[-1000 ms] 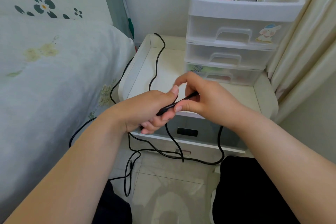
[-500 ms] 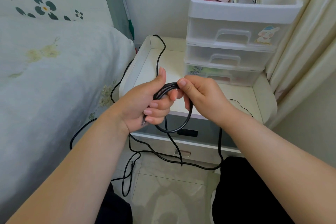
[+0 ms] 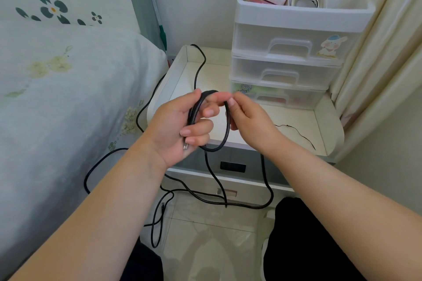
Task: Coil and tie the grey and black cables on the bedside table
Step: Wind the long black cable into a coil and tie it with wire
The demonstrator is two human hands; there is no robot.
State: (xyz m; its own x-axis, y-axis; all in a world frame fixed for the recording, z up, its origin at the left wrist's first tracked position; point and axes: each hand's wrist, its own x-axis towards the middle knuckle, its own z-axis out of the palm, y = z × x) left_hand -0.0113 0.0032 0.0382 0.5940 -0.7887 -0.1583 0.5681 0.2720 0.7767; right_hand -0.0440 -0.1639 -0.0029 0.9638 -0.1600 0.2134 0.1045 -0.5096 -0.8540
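A: Entry: handling of the black cable (image 3: 227, 121). Judged light and limp. The free length sags off the bench (image 3: 303, 125) front edge and lies in loose curves on the floor (image 3: 205, 235), so it bends under its own weight. The jacket looks smooth; a coil would likely spring open if released.

B: Where is it held?

A: Left hand (image 3: 180, 128) grips the gathered side of the coil, fingers (image 3: 198, 131) curled round the strands, thumb along the top. A small metal plug tip shows below that fist. Right hand (image 3: 249, 121) pinches the opposite side of the loop between thumb and fingertips. The coil hangs in the air between both hands, just above the bench's front edge.

B: Best place to take hold?

A: My judgement: keep the left grip where strands cross, feed slack with the right. Pulling near the plug risks strain.

B: Counts?

A: Black cable: one confirmed in hand. Turns in the coil: two or so, cannot tell exactly. Another run goes up over the bench's back corner; whether it is the same cable, cannot tell. Grey cable: none seen. One thin dark tie wire (image 3: 296, 131) lies on the bench to the right, well apart from the hands. Drawer unit (image 3: 287, 64): one, three drawers.
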